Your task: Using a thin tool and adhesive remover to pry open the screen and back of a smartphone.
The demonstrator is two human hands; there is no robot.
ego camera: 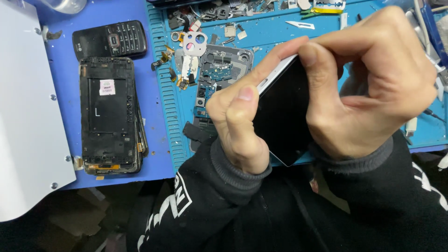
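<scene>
We look down at our two hands holding a smartphone [282, 112] with a dark screen and a white edge, raised above the near edge of the counter [154, 93] and tilted so one corner points down toward our chest. Our left hand [240, 128] is curled around the phone's left side, thumb pressed against the white frame near its top corner. Our right hand [368, 84] is closed over the upper right part of the phone, thumb flat on the glass and fingers bent tight along the top edge. Both wrists wear black sleeves with grey cuffs. The hands and phone hide much of the blue work mat [280, 32] behind them. Just left of our left hand, on the mat, lies an opened phone back housing [219, 70] with small circuit parts, and a white camera bezel [195, 43] rests above it. Loose screws and small parts are scattered along the mat's far edge, near a white scalpel blade [301, 24]. Well apart to the left, on the bare blue counter, sits a stack of stripped black phone frames [109, 114], with a black keypad phone [109, 39] touching its top end. A pale grey panel [28, 112] covers the far left side.
</scene>
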